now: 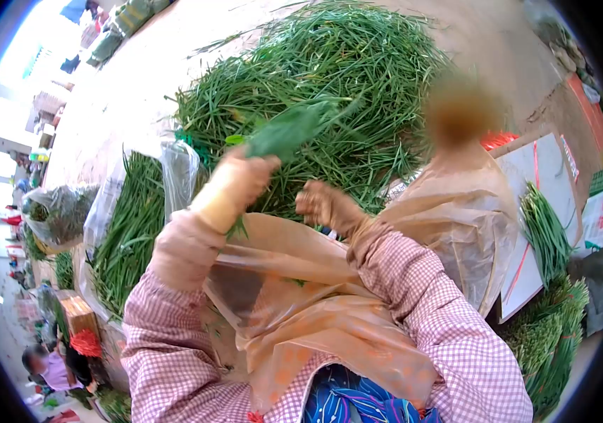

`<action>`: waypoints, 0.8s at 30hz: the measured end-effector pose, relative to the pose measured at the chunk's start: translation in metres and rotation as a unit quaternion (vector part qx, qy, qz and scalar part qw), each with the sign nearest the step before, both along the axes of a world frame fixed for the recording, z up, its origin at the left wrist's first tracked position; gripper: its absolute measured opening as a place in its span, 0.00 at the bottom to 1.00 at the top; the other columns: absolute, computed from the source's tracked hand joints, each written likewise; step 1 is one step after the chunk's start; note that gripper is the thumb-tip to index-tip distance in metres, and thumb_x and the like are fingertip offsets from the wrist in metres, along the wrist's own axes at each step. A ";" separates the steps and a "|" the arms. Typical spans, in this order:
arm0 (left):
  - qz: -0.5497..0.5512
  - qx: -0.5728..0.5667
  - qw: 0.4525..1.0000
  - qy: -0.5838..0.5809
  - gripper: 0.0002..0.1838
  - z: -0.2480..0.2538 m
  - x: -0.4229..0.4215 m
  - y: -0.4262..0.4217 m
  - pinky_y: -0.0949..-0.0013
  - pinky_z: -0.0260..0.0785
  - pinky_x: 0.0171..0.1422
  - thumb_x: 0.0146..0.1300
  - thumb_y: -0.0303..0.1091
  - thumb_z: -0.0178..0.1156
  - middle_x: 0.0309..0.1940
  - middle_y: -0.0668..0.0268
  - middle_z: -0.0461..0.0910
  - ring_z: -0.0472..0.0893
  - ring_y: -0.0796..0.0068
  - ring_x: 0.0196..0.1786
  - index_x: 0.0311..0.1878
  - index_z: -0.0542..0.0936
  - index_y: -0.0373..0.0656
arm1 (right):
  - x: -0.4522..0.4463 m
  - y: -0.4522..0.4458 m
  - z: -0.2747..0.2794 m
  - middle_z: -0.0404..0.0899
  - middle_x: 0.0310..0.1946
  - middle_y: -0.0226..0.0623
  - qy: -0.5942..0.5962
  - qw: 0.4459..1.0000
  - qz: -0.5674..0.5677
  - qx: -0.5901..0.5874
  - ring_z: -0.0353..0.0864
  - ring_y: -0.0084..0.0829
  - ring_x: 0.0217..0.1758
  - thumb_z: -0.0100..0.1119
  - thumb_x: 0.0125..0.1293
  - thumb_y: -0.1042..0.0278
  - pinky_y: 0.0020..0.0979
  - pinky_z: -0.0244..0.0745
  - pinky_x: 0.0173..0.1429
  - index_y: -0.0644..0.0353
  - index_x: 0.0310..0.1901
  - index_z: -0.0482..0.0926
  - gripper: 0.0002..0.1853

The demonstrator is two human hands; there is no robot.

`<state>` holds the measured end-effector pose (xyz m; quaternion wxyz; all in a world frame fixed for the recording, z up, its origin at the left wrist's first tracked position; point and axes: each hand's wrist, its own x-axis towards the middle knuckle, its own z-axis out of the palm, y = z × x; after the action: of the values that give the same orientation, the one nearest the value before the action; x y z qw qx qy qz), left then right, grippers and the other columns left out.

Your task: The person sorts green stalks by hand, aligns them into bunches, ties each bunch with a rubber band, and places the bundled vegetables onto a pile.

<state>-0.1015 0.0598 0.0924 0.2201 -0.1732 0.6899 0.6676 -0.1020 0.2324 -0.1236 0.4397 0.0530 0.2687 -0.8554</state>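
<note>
My left hand (241,176), slightly smeared by motion, is closed around a bunch of chives (291,130). The blades point up and to the right, over a large loose heap of chives (337,63) on the floor. Lower and to the right, my right hand (326,204) has its fingers curled in, close to the heap's near edge. Whatever it may hold is too small or hidden to make out. Below both hands, a translucent brownish plastic sheet (308,275) covers my lap.
Left of my arm stands a clear plastic bag (178,173) with long chives (132,225). At right are a white board (537,176) with a tied bundle (546,225), red ties (499,139) and more bundles (548,338). A person (55,366) sits far left near a cardboard box (79,314).
</note>
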 end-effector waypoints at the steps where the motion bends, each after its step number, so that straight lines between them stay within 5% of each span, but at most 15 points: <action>1: -0.015 -0.009 0.999 -0.032 0.04 -0.015 -0.004 0.007 0.75 0.49 0.13 0.64 0.32 0.59 0.13 0.79 0.63 0.60 0.84 0.12 0.40 0.75 0.48 | 0.013 -0.013 0.020 0.80 0.42 0.28 0.061 0.993 0.070 0.070 0.78 0.23 0.46 0.61 0.65 0.53 0.29 0.74 0.44 0.52 0.52 0.72 0.19; 2: -0.022 -0.014 0.999 -0.033 0.04 -0.003 -0.012 0.005 0.75 0.49 0.13 0.64 0.32 0.59 0.13 0.79 0.63 0.60 0.84 0.12 0.40 0.75 0.48 | 0.021 -0.024 0.035 0.79 0.42 0.25 0.076 0.988 0.132 0.033 0.75 0.19 0.43 0.63 0.64 0.58 0.24 0.70 0.45 0.53 0.57 0.71 0.22; 3: 0.005 0.030 0.999 0.037 0.03 0.016 -0.023 -0.001 0.73 0.55 0.15 0.63 0.31 0.60 0.16 0.77 0.68 0.64 0.82 0.14 0.39 0.76 0.48 | 0.027 -0.028 0.057 0.76 0.57 0.34 0.149 0.974 0.170 -0.017 0.72 0.28 0.61 0.63 0.64 0.57 0.33 0.65 0.66 0.58 0.65 0.65 0.31; 4: 0.034 0.075 0.991 0.104 0.03 0.027 -0.031 -0.010 0.71 0.61 0.17 0.62 0.31 0.61 0.18 0.75 0.73 0.68 0.80 0.15 0.38 0.77 0.48 | 0.028 -0.043 0.056 0.72 0.62 0.37 0.168 0.967 0.179 -0.069 0.70 0.32 0.65 0.64 0.64 0.52 0.36 0.62 0.69 0.57 0.69 0.59 0.37; 5: 0.006 -0.098 0.981 0.168 0.07 0.014 -0.036 -0.015 0.67 0.67 0.28 0.62 0.33 0.61 0.25 0.69 0.77 0.74 0.73 0.24 0.42 0.78 0.46 | 0.030 -0.049 0.066 0.72 0.62 0.37 0.168 0.968 0.172 -0.074 0.70 0.32 0.65 0.64 0.64 0.52 0.36 0.62 0.69 0.57 0.69 0.59 0.37; 7: -0.073 -0.396 0.865 0.300 0.15 -0.016 -0.029 -0.012 0.62 0.73 0.48 0.62 0.36 0.60 0.38 0.60 0.83 0.81 0.60 0.40 0.50 0.78 0.43 | 0.036 -0.055 0.095 0.70 0.64 0.39 0.073 0.934 0.120 -0.327 0.69 0.36 0.66 0.64 0.61 0.44 0.39 0.61 0.72 0.56 0.71 0.55 0.43; 9: -0.056 -0.379 0.895 0.227 0.23 -0.006 -0.004 -0.008 0.64 0.70 0.54 0.59 0.35 0.61 0.48 0.52 0.81 0.81 0.57 0.50 0.59 0.75 0.46 | 0.034 -0.064 0.116 0.70 0.64 0.41 0.054 0.919 0.127 -0.369 0.68 0.39 0.67 0.61 0.60 0.37 0.41 0.61 0.72 0.53 0.72 0.52 0.46; 11: -0.032 -0.384 0.895 0.223 0.24 0.003 0.027 -0.025 0.63 0.70 0.56 0.59 0.33 0.61 0.47 0.52 0.81 0.81 0.57 0.51 0.60 0.74 0.45 | 0.029 -0.073 0.129 0.70 0.63 0.46 0.043 0.905 0.059 -0.420 0.70 0.43 0.66 0.56 0.60 0.31 0.45 0.64 0.71 0.52 0.70 0.57 0.45; 15: -0.074 -0.410 0.888 0.195 0.24 -0.003 0.114 -0.054 0.64 0.70 0.55 0.59 0.32 0.63 0.43 0.53 0.82 0.81 0.58 0.50 0.60 0.75 0.43 | 0.022 -0.082 0.121 0.70 0.61 0.55 0.020 0.937 -0.055 -0.343 0.71 0.48 0.65 0.49 0.59 0.24 0.48 0.67 0.69 0.57 0.65 0.66 0.45; 18: -0.090 -0.349 0.929 0.081 0.25 0.015 0.156 -0.070 0.65 0.71 0.53 0.58 0.32 0.64 0.41 0.54 0.83 0.83 0.61 0.47 0.61 0.75 0.44 | 0.004 -0.079 0.116 0.69 0.63 0.53 0.031 0.932 -0.107 -0.345 0.69 0.48 0.67 0.51 0.59 0.26 0.52 0.66 0.70 0.56 0.65 0.66 0.44; 21: -0.080 -0.403 0.910 0.053 0.25 0.004 0.200 -0.092 0.66 0.73 0.49 0.57 0.31 0.65 0.39 0.56 0.84 0.84 0.63 0.43 0.60 0.75 0.43 | 0.004 -0.071 0.121 0.68 0.65 0.48 -0.068 0.944 -0.150 -0.287 0.68 0.47 0.67 0.51 0.63 0.30 0.53 0.66 0.70 0.53 0.65 0.67 0.39; 24: -0.077 -0.361 0.929 0.020 0.27 0.013 0.213 -0.096 0.66 0.73 0.48 0.57 0.29 0.65 0.39 0.54 0.84 0.84 0.63 0.42 0.61 0.74 0.42 | -0.013 -0.084 0.106 0.77 0.38 0.34 -0.016 0.958 -0.109 -0.265 0.78 0.36 0.47 0.55 0.68 0.45 0.44 0.76 0.56 0.51 0.54 0.73 0.22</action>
<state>0.1113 -0.0365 0.1050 0.1794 -0.1739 0.8998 0.3576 -0.1150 0.1481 -0.0172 0.3467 -0.0233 0.0181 -0.9375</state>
